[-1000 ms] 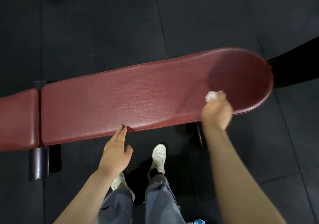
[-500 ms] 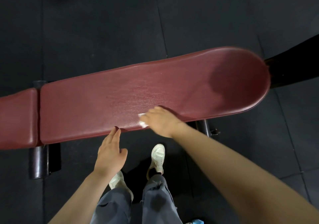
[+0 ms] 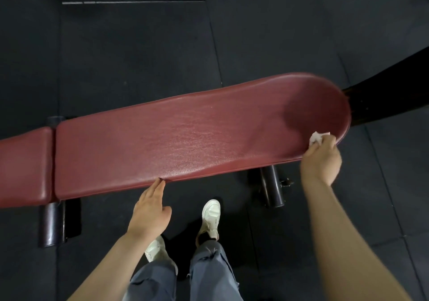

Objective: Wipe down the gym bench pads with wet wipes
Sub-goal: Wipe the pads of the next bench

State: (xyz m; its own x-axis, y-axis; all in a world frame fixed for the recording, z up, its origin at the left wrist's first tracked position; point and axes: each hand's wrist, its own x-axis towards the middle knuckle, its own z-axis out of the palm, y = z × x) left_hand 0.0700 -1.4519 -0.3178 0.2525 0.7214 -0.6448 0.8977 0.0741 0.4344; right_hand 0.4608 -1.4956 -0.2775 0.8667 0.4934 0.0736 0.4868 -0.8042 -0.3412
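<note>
Dark rubber gym flooring [image 3: 139, 57] lies under a short dark-red padded seat [image 3: 23, 166] at far left, beside a long dark-red leather bench pad [image 3: 185, 142]. Straight fingers of the left hand [image 3: 149, 210] touch its near edge. At the rounded right end, the right hand [image 3: 321, 161] grips a crumpled white wet wipe [image 3: 316, 137] against the pad.

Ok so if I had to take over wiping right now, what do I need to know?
Right hand: grips the white wet wipe, pressing it on the near edge of the long red pad, at its rounded end.
Left hand: open, fingertips touching the pad's near edge around the middle.
Done: can't tell which parts are already wiped; no wet streaks show clearly.
Left: finish the long pad, then the short red pad to the left.
</note>
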